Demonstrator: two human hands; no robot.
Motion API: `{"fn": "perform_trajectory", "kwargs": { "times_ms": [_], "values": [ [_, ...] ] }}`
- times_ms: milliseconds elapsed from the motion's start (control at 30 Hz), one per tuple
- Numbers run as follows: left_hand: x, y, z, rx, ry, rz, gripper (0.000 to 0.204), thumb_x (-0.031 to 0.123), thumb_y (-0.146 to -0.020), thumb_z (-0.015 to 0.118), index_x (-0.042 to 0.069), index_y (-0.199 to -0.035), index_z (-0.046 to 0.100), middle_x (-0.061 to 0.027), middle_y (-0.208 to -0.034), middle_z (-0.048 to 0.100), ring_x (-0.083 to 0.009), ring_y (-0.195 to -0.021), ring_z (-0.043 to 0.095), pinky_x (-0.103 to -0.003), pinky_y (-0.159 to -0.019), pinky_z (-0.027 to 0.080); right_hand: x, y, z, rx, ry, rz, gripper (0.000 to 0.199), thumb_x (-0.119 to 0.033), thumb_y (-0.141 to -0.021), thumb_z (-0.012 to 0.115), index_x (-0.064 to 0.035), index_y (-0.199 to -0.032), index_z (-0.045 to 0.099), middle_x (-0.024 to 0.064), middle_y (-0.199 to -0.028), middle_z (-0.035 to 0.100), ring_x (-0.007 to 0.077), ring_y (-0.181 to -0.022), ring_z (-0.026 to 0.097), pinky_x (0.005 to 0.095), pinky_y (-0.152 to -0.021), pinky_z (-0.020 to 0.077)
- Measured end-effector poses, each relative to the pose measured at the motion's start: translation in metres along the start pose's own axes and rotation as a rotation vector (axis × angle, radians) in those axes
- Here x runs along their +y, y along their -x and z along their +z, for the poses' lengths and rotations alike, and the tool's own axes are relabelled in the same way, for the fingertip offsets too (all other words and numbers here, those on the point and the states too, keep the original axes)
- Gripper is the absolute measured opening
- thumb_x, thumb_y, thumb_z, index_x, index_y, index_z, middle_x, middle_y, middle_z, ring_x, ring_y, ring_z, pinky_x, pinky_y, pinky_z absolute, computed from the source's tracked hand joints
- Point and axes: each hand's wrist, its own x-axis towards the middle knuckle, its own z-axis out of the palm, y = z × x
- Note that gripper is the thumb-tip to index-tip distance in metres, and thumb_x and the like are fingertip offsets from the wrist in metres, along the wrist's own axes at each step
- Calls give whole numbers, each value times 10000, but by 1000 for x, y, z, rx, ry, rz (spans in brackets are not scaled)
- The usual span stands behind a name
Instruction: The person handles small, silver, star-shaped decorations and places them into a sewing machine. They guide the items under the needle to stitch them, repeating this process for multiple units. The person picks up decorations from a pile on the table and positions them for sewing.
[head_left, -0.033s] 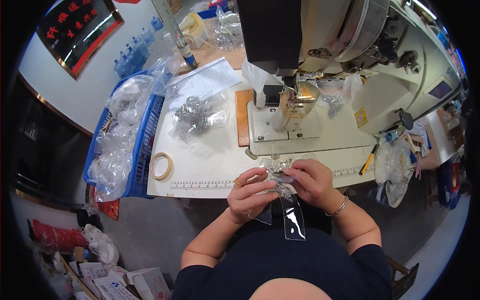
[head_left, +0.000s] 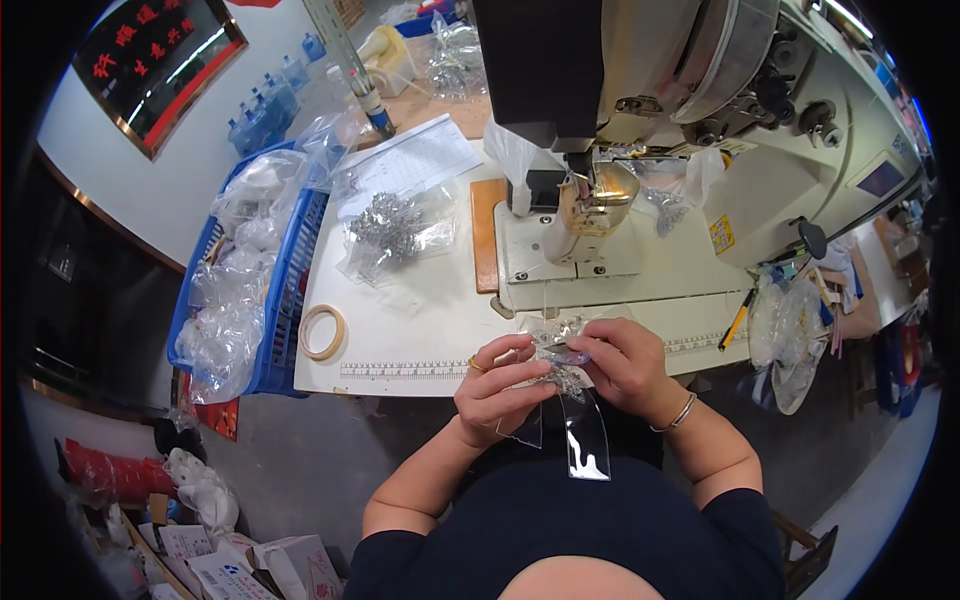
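Note:
At the front edge of the table, my left hand [head_left: 502,388] and my right hand [head_left: 632,366] are both closed on a silvery, glittering trim piece [head_left: 566,378]. My right thumb and forefinger pinch its upper right part, beside a small dark sliver whose kind I cannot make out. The left fingers press the trim from the other side. Clear plastic strips [head_left: 588,445] hang below it in front of my body. Just beyond my hands stands a sewing machine, its presser area [head_left: 590,205] over a metal plate [head_left: 530,262].
A bag of silvery pieces [head_left: 385,232] lies left of the machine, near a paper sheet [head_left: 430,155]. A tape roll [head_left: 322,332] sits by a blue basket [head_left: 283,330] of plastic bags. At right are a yellow-black pen-like tool [head_left: 736,320] and more plastic bags [head_left: 785,325].
Both hands keep their place. The dark sliver at my right fingertips tilts a little, and the hanging clear strip has swung slightly, so its glare looks different.

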Motion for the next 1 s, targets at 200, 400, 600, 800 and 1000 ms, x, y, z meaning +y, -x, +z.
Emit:
{"fn": "perform_trajectory", "kwargs": {
  "times_ms": [200,400,600,800,1000],
  "values": [
    [-1,-3,-4,100,118,-232,204,-61,-681,707,54,-846,676,-111,-1045,609,-302,-1061,545,-343,-855,520,2,3,3,42,-167,293,211,-46,-716,702,-43,-915,631,87,-837,583,218,-691,604,282,-584,488],
    [-15,3,-5,192,304,-375,199,-109,-710,664,12,-865,630,-199,-1215,481,-256,-1079,540,-313,-862,488,18,18,1,166,-722,683,202,-11,-790,640,-14,-986,592,74,-936,539,115,-761,529,224,-657,442],
    [-10,-2,-2,70,269,-203,140,-76,-737,661,41,-809,635,-213,-1213,465,-399,-1185,464,-340,-788,563,1,-5,-9,-178,-763,420,360,-71,-689,768,-43,-1011,611,45,-928,557,115,-776,540,223,-661,450],
    [-10,4,-2,77,169,-164,134,-65,-700,688,39,-772,643,-166,-1148,526,-397,-1115,522,-422,-876,524,-3,-8,-1,-209,-775,471,282,-62,-689,758,-51,-944,636,47,-813,600,135,-699,574,238,-625,467],
    [-15,6,-3,-20,26,53,122,-37,-657,709,35,-725,638,-111,-1007,589,-419,-1005,584,-473,-902,502,-2,-13,1,-73,-590,564,130,-32,-715,710,-29,-792,606,49,-757,571,118,-606,514,241,-552,417]
  ]
}}
